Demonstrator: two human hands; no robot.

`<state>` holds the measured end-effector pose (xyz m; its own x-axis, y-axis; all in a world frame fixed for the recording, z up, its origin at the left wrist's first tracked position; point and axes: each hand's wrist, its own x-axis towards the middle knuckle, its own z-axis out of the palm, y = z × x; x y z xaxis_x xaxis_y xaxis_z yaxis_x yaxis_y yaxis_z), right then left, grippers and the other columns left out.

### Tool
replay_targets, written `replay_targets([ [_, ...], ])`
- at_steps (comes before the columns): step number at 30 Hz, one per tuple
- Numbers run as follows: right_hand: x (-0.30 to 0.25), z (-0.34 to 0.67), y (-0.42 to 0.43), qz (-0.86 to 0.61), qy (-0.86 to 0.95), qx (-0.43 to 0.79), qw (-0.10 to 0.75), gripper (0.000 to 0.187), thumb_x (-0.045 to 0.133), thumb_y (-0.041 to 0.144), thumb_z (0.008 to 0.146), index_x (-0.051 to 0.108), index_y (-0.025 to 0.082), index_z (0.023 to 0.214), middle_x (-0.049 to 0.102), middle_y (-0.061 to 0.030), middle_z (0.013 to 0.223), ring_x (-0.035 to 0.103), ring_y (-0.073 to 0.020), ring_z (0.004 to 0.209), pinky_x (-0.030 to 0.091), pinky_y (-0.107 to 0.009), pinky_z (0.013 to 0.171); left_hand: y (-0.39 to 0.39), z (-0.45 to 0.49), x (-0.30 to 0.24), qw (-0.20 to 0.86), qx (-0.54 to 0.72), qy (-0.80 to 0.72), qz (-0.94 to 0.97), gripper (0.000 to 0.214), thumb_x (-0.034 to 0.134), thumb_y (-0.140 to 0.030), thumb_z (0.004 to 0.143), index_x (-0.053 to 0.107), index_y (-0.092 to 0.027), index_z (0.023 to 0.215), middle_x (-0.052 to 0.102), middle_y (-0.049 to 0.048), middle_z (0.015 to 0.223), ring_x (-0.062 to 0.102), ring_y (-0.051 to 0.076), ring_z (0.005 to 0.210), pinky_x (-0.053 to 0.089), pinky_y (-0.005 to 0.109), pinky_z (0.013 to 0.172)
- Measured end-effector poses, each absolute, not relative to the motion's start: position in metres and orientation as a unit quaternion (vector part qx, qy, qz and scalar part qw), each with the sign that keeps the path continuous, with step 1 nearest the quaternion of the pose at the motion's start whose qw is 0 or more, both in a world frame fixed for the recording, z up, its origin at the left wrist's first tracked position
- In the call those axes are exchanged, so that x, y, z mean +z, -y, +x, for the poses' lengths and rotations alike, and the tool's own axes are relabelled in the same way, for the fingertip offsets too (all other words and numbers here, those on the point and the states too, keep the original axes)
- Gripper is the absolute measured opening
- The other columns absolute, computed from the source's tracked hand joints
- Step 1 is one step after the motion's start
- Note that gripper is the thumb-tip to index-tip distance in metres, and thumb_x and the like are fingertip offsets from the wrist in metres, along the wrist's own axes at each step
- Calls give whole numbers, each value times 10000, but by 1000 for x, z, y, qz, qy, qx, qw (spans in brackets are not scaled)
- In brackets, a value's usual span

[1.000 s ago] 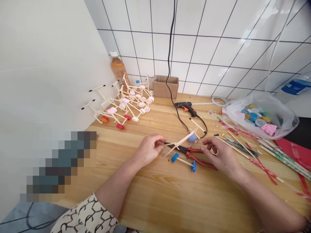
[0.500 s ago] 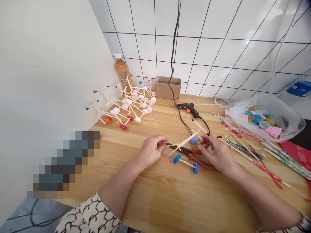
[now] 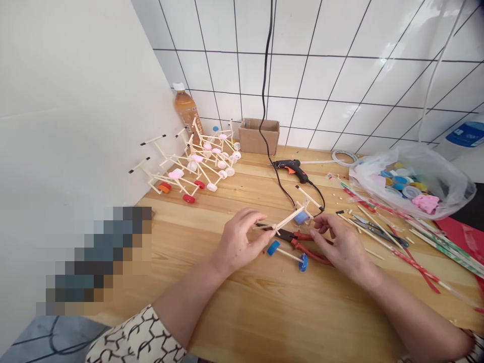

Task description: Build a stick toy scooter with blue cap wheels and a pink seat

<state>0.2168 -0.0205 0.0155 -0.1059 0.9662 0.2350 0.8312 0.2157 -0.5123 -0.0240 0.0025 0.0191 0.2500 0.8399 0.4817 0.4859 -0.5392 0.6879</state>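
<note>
A small tricycle-like frame (image 3: pixel 289 218) of thin pale sticks has a black-tipped handlebar and one blue bottle-cap wheel (image 3: pixel 301 217). My left hand (image 3: pixel 240 242) has its thumb and fingers around the frame's rear end, the thumb tip at the stick joint. To the right of the blue wheel, my right hand (image 3: pixel 342 242) is half curled, thumb and fingers apart, with nothing visible between them. Beneath the frame lie red-handled pliers (image 3: pixel 312 252). Nearer me rests a stick axle (image 3: pixel 289 253) with a blue cap on each end.
Several similar stick tricycles (image 3: pixel 196 159) stand at the back left by a drink bottle (image 3: pixel 185 108). A cardboard box (image 3: pixel 259 137), black glue gun (image 3: pixel 291 167) and tape roll (image 3: pixel 344 158) lie behind. To the right are scissors (image 3: pixel 374 229), loose sticks and a bag of caps (image 3: pixel 410 184).
My left hand has moved slightly right, its thumb now reaching the frame's rear joint. My right fingers have drawn a little away from the blue wheel. The view has shifted slightly.
</note>
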Motion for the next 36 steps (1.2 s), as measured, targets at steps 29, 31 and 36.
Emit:
replay_targets([
  [29, 11, 216, 20, -613, 740, 143, 239, 192, 501, 278, 821, 533, 181, 984, 637, -59, 854, 615, -175, 738, 497, -301, 658, 1, -7, 12, 167, 461, -403, 773, 64, 552, -142, 789, 599, -184, 802, 630, 42, 783, 581, 145, 768, 491, 265, 725],
  [31, 12, 215, 20, -612, 740, 146, 240, 187, 502, 278, 822, 533, 182, 979, 636, -58, 853, 613, -174, 735, 496, -303, 659, 1, -7, 12, 169, 462, -398, 774, 67, 554, -135, 789, 598, -183, 807, 627, 41, 788, 578, 141, 771, 489, 261, 727],
  [36, 14, 214, 21, -613, 738, 145, 243, 197, 501, 281, 822, 532, 180, 989, 636, -59, 858, 615, -177, 737, 498, -307, 669, 1, -7, 12, 171, 459, -400, 775, 67, 553, -143, 794, 600, -188, 807, 625, 41, 794, 577, 143, 772, 487, 264, 726],
])
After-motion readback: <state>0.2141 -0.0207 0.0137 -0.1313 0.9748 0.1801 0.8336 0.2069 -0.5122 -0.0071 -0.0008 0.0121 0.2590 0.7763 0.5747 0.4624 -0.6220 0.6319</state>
